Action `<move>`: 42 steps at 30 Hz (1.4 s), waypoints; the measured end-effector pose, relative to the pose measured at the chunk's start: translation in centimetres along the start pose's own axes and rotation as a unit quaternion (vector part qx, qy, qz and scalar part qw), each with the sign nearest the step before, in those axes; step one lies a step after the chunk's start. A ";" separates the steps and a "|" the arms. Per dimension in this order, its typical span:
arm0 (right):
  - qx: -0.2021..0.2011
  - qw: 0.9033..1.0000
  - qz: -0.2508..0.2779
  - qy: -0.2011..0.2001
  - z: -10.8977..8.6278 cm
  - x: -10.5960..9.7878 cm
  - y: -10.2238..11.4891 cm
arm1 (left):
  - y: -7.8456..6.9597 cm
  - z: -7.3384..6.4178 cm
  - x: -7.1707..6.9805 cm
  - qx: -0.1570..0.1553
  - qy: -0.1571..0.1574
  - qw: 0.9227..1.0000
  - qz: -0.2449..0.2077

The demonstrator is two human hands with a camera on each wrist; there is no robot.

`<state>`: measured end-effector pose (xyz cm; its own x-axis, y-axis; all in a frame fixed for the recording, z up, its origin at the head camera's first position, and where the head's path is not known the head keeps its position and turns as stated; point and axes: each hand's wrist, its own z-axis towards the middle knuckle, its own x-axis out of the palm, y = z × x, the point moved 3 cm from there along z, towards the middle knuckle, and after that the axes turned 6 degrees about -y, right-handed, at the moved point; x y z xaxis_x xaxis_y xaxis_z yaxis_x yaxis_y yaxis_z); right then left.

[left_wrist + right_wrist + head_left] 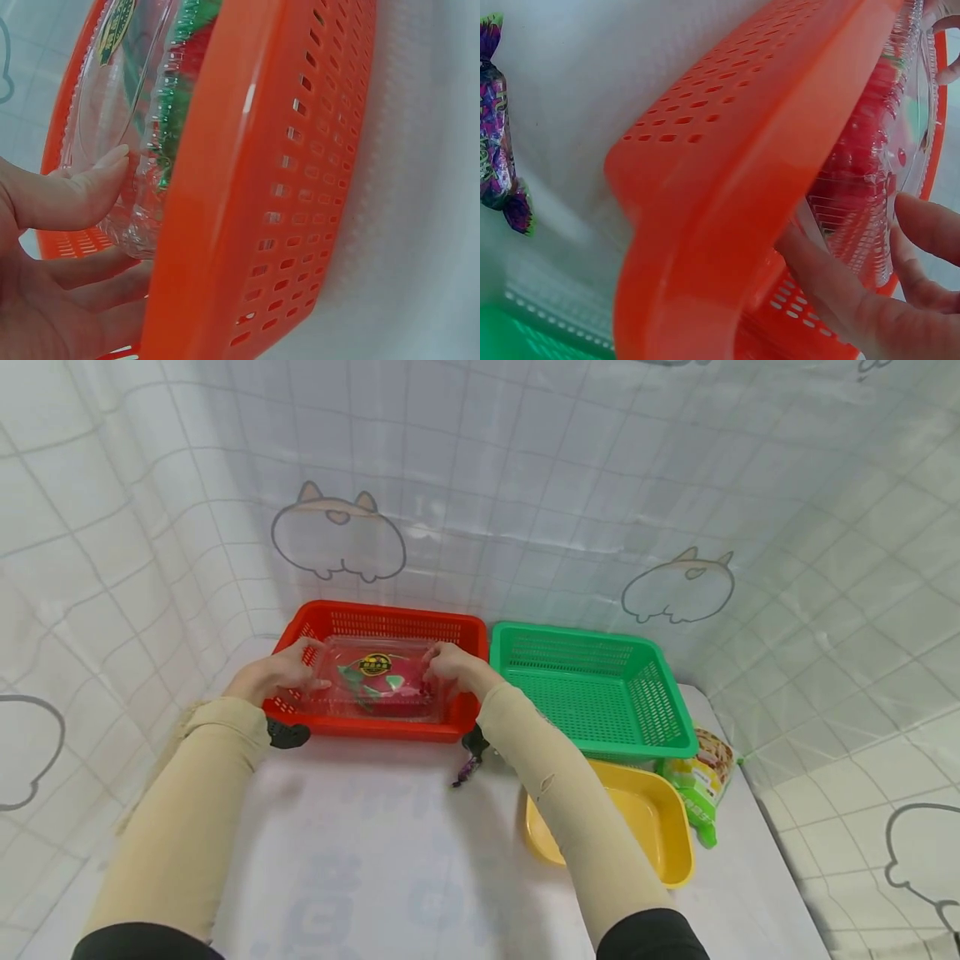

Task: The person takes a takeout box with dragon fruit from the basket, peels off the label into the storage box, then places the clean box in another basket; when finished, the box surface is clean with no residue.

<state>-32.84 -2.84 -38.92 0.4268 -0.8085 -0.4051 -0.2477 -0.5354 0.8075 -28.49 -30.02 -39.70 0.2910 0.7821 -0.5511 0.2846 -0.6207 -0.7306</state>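
A clear plastic clamshell box (397, 704) with a dark round label and red and green contents lies inside the red basket (405, 732). My left hand (279, 675) grips its left end. In the left wrist view the thumb (90, 191) lies on the lid of the box (135, 202) and the fingers reach under its edge. At the other end my right hand (456, 667) holds the box, thumb and fingers around its side in the right wrist view. The basket's front wall hides part of the box in both wrist views.
Right of the red basket stands a green basket (577, 693). A yellow tray (667, 827) is partly under the right forearm. Beside it leans a green-and-yellow food packet (701, 777). A purple wrapped candy (468, 768) lies in front of the red basket.
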 end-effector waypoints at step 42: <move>-0.054 0.996 0.057 -0.045 -0.8 -1.4 0.1 | -0.4 -0.3 -1.0 0.061 -0.053 0.996 -0.045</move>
<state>-32.78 -1.60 -37.96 0.3203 -0.8840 -0.3405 -0.1942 -0.4130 0.8898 -28.63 -30.56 -38.69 0.1698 0.8394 -0.5163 0.1906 -0.5420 -0.8185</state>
